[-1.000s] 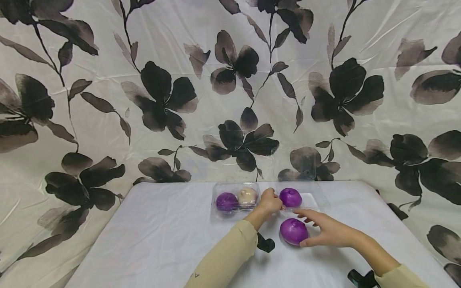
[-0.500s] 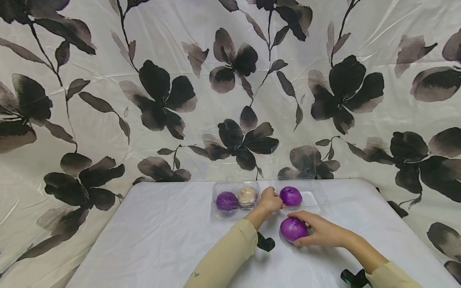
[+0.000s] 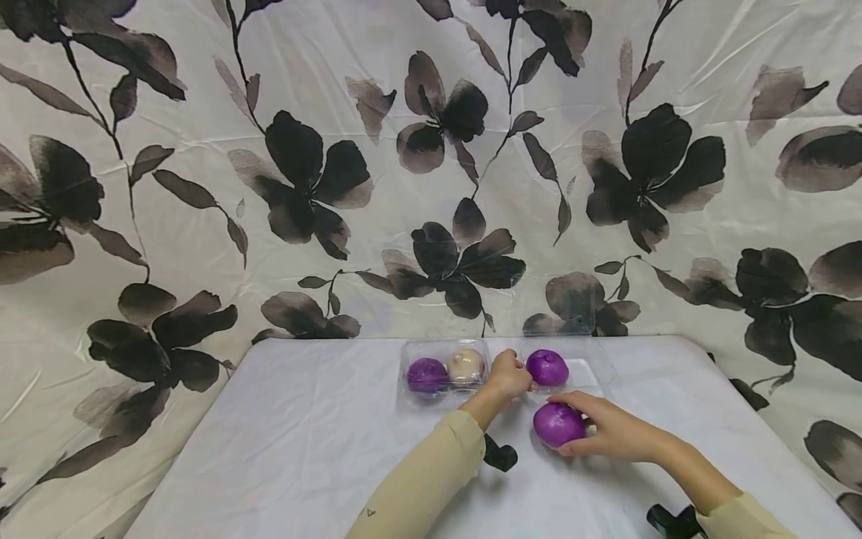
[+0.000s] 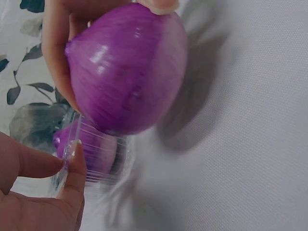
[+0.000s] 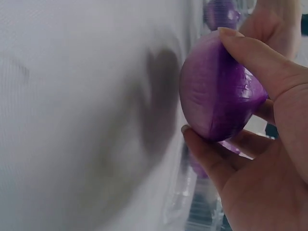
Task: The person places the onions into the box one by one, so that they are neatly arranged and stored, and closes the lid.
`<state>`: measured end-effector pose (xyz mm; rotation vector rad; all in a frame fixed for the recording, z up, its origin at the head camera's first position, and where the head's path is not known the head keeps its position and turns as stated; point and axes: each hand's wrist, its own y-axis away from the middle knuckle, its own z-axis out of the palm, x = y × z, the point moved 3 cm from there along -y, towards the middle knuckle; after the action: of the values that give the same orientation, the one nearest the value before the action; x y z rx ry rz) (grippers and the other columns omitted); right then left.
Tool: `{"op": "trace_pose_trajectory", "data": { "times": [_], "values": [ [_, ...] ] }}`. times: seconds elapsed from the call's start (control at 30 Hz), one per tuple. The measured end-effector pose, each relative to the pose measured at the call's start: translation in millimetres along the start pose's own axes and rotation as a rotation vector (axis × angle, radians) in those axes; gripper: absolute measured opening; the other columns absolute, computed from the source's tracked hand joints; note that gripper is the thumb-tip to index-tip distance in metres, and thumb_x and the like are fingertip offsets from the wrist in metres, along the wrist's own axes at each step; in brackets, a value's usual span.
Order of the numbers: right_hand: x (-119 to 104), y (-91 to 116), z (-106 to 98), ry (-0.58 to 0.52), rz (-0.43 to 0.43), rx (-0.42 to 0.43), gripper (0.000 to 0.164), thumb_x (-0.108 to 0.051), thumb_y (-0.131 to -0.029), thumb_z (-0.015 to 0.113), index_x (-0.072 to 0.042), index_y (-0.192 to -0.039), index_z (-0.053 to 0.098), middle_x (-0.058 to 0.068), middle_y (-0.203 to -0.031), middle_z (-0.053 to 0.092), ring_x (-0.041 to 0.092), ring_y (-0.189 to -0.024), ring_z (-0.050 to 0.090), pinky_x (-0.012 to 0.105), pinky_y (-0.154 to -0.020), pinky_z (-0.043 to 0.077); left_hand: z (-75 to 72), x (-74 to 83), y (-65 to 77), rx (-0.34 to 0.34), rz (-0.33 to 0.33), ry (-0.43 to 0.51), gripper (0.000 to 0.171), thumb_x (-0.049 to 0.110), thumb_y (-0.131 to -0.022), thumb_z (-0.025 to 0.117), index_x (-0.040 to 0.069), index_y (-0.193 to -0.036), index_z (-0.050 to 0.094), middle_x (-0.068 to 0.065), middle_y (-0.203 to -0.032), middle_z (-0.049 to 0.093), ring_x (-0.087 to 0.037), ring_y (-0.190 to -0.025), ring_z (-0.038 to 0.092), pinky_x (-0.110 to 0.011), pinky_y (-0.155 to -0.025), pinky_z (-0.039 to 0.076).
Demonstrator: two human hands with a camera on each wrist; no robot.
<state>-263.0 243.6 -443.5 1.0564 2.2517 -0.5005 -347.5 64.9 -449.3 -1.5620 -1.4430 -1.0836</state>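
My right hand [image 3: 613,433] grips a purple onion [image 3: 559,425] between thumb and fingers, near the middle of the table. In the right wrist view this onion [image 5: 216,89] appears just off the cloth, its shadow apart from it. My left hand [image 3: 506,376] pinches the near left edge of an open clear plastic container [image 3: 579,373]. The left wrist view shows thumb and finger on that container's ribbed wall [image 4: 98,180]. Inside it sits another purple onion [image 3: 547,367], at the left end. Its clear lid [image 3: 569,307] stands raised behind.
Left of my left hand is a second clear container [image 3: 411,348] holding a purple onion [image 3: 427,376] and a pale, whitish bulb [image 3: 466,367]. Both containers stand near the far edge of the white-covered table [image 3: 289,449]. A floral cloth [image 3: 444,135] hangs behind.
The right hand has closed its fingers and thumb around the near onion, which has shifted slightly right and up. The left hand stays on the container's edge.
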Motion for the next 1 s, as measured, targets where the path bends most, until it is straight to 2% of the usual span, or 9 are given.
{"op": "trace_pose_trajectory", "data": {
  "times": [0.23,0.33,0.5,0.6,0.87,1.0],
  "values": [
    [-2,5,-18,0.0,-0.012,0.053,0.072,-0.035,-0.088,0.082,-0.007,-0.146,0.05,0.012,-0.133,0.059,0.014,-0.111,0.059,0.03,-0.083,0.057,-0.3,-0.2,0.8,0.002,-0.001,-0.003,0.065,-0.016,-0.072,0.062,-0.017,-0.136,0.05,-0.018,-0.11,0.065,-0.025,-0.1,0.06,-0.03,-0.08,0.059],
    [-2,5,-25,0.007,-0.002,0.069,0.073,-0.035,-0.088,0.082,-0.005,-0.146,0.05,0.011,-0.132,0.06,0.015,-0.11,0.06,0.029,-0.082,0.058,-1.1,0.5,0.9,0.007,0.002,-0.014,0.065,-0.016,-0.072,0.062,-0.017,-0.136,0.05,-0.019,-0.108,0.065,-0.026,-0.102,0.06,-0.031,-0.084,0.058],
    [-2,5,-37,0.038,0.03,0.1,0.076,-0.036,-0.087,0.083,-0.001,-0.145,0.049,0.015,-0.134,0.059,0.016,-0.109,0.06,0.029,-0.083,0.058,-1.5,1.3,1.8,-0.004,-0.008,-0.015,0.063,-0.016,-0.075,0.063,-0.017,-0.137,0.049,-0.017,-0.106,0.065,-0.026,-0.101,0.061,-0.029,-0.081,0.059],
    [-1,4,-43,0.065,0.029,0.122,0.076,-0.036,-0.087,0.083,0.0,-0.145,0.05,0.017,-0.136,0.058,0.015,-0.108,0.06,0.03,-0.085,0.059,-1.3,1.6,2.2,-0.008,-0.012,-0.027,0.064,-0.015,-0.075,0.066,-0.016,-0.137,0.049,-0.018,-0.108,0.065,-0.026,-0.103,0.061,-0.03,-0.084,0.058],
    [9,-4,-62,0.147,0.042,0.181,0.076,-0.038,-0.085,0.084,-0.001,-0.144,0.052,0.017,-0.138,0.059,0.025,-0.111,0.062,0.03,-0.084,0.059,-1.4,3.1,1.4,-0.005,-0.003,-0.02,0.065,-0.017,-0.074,0.063,-0.017,-0.137,0.049,-0.021,-0.11,0.066,-0.03,-0.107,0.062,-0.033,-0.09,0.058],
    [15,-7,-68,0.181,0.05,0.208,0.077,-0.036,-0.085,0.085,0.003,-0.143,0.051,0.021,-0.138,0.058,0.03,-0.111,0.063,0.032,-0.083,0.06,-0.8,2.7,0.7,-0.002,-0.002,-0.028,0.064,-0.016,-0.074,0.063,-0.017,-0.137,0.05,-0.019,-0.109,0.066,-0.029,-0.107,0.062,-0.034,-0.092,0.058]
  ]
}}
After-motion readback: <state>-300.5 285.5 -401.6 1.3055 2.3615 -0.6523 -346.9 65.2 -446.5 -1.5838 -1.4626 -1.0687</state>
